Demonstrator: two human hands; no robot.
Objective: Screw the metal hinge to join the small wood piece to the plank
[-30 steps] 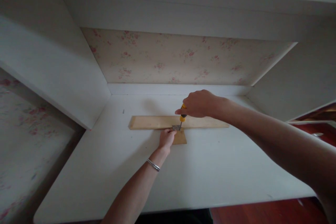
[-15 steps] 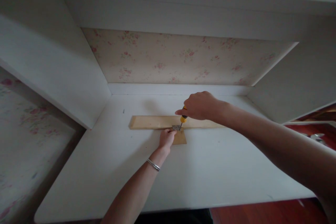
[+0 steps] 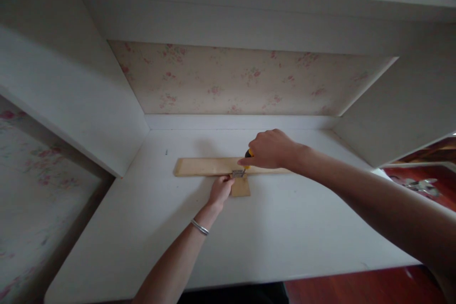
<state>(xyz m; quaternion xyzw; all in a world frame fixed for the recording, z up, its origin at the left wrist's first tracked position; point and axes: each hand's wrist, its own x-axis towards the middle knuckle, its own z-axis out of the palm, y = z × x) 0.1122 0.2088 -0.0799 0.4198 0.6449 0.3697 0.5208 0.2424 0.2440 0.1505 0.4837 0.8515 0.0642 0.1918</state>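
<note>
A long pale wooden strip (image 3: 203, 166) lies across the white desk (image 3: 285, 232). A small wooden block (image 3: 241, 188) butts against its near edge, with a small metal bracket (image 3: 236, 173) at the joint. My right hand (image 3: 270, 148) grips a yellow-handled screwdriver (image 3: 248, 154), held upright with its tip down on the bracket. My left hand (image 3: 221, 189), a silver bangle on its wrist, presses on the small block and the bracket just left of the tip.
The desk sits in a white alcove with floral wallpaper (image 3: 242, 80) at the back and white side panels. A tiny dark speck, maybe a screw (image 3: 166, 152), lies left of the strip. Red-brown floor (image 3: 356, 287) shows past the desk's front edge.
The right hand and screwdriver have sunk slightly toward the bracket. The view has shifted a little; the left hand keeps its place.
</note>
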